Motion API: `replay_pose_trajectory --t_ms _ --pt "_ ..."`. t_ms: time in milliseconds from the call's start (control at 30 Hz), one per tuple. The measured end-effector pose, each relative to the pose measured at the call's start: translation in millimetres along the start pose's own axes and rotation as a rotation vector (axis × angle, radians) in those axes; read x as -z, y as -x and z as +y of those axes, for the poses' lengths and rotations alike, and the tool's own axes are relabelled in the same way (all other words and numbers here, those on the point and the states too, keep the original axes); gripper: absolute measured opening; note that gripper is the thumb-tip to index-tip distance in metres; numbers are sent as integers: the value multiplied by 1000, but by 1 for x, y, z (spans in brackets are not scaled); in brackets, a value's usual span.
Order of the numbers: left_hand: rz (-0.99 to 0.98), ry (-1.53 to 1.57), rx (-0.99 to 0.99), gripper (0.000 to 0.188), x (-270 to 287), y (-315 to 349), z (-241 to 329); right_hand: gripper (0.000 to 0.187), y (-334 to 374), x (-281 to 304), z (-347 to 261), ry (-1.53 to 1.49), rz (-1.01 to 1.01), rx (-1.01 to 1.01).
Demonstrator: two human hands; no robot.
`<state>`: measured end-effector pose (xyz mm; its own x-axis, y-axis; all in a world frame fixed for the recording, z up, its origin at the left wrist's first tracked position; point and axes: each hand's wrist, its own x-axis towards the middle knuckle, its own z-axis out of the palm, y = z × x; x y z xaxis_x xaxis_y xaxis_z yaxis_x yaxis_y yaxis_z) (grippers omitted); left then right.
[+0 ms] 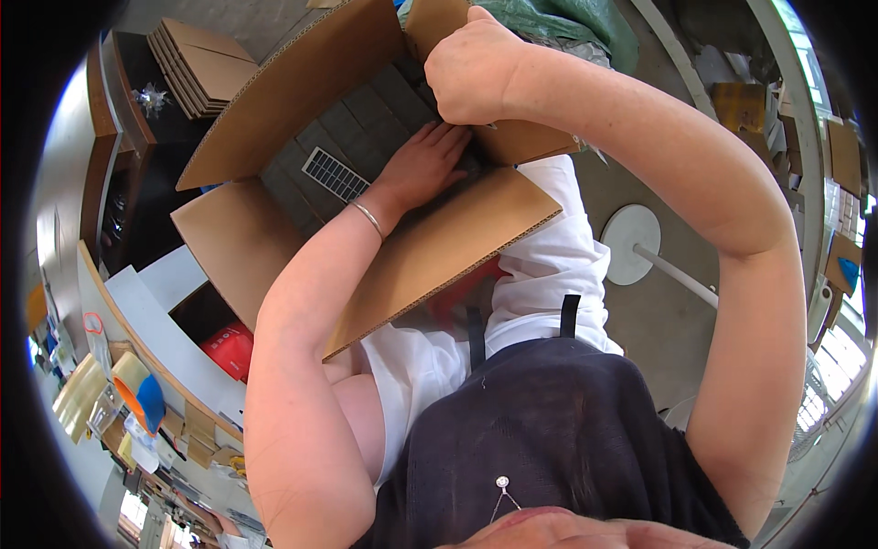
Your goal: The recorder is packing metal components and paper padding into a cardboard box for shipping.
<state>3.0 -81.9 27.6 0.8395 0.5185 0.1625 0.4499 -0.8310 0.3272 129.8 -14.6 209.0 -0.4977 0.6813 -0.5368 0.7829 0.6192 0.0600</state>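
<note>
An open cardboard box [439,261] with its flaps raised sits in front of me, tilted in the view. Dark grey, flat-topped contents [357,123] fill its inside, and a white label with a dark grid [336,174] lies on them. My left hand [423,169] reaches in and rests on the contents near the right side, fingers stretched out. At the box's right-hand flap, my right hand [471,73] is closed in a fist above the left fingertips. Whatever it may grip is hidden by the hand.
Flattened cartons [201,64] are stacked at the far left. A green plastic bag [585,32] lies beyond the box. To the right stands a white round base with a pole [631,242]. A red object [229,350] and tape rolls [82,398] are at the left.
</note>
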Motion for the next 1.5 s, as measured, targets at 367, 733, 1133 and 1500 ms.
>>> replay_pose_trajectory --t_ms 367,733,1133,1500 --pt "-44 -19 16 50 6 0 3 32 -33 2 -12 92 -271 -32" --pt "20 15 76 51 4 -4 9 24 -36 -1 -23 47 -147 -61" --pt "-72 -36 72 41 6 -5 7 24 -27 5 -15 133 -164 -85" --pt "-35 -35 45 50 -3 1 6 21 -39 -14 -16 89 -113 -127"
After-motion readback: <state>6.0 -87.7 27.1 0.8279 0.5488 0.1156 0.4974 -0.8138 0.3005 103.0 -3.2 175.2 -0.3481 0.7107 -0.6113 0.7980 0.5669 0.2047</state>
